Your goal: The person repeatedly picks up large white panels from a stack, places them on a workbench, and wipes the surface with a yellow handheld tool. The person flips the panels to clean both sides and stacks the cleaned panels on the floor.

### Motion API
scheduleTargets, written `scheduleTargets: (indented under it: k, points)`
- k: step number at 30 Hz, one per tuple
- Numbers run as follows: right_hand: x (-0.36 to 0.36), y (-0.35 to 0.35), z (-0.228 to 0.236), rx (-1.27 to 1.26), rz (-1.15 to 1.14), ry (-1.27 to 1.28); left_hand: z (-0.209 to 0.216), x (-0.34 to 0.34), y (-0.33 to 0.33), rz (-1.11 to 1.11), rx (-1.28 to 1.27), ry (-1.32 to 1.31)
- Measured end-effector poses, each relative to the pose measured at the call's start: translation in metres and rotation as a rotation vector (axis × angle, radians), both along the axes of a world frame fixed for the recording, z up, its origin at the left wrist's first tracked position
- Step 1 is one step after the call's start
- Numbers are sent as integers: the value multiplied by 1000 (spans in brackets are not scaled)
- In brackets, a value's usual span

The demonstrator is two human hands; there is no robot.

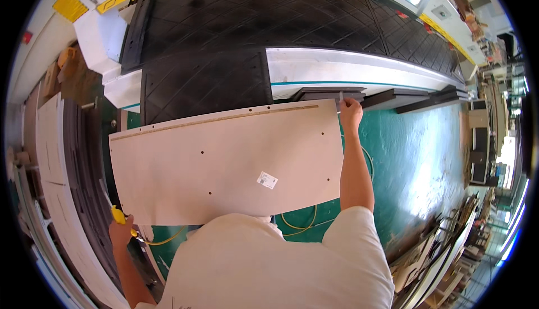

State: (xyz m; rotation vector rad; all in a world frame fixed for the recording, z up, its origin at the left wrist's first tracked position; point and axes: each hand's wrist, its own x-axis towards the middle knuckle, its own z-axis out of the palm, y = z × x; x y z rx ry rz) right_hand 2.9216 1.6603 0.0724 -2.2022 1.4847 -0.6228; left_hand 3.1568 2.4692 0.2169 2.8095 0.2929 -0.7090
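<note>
A large pale pink-beige panel (252,152) lies in front of me, with several small drilled holes, a long groove near its far edge and a white label (267,180). My right hand (351,113) is closed at its far right corner, fingers against the edge. My left hand (120,231), low at the left beside the near left corner, grips a yellow air blow gun (118,214). Its thin nozzle points up and away from me, and a yellow hose (168,241) runs from it. Part of the left fingers is hidden behind the gun.
Beyond the panel lies a machine bed (208,84) with a black ridged surface and a white side (359,67). Dark boards (331,93) are stacked against it. Upright panels (78,180) stand at my left. The green floor (415,157) carries loose hose; scrap boards (438,253) lean at right.
</note>
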Motion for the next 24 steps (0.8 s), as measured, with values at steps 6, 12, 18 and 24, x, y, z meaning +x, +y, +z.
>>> scheduleTargets:
  k: [6, 12, 18, 24]
  points:
    - [-7, -14, -50, -125, 77, -68, -35, -31, 113, 591, -517, 288]
    - [48, 80, -27, -270, 210, 88, -90, -47, 194, 704, -613, 244]
    - [202, 306, -19, -114, 381, 27, -159, -26, 239, 688, -762, 319]
    - [386, 575, -29, -18, 582, -44, -207, -14, 281, 559, -901, 229]
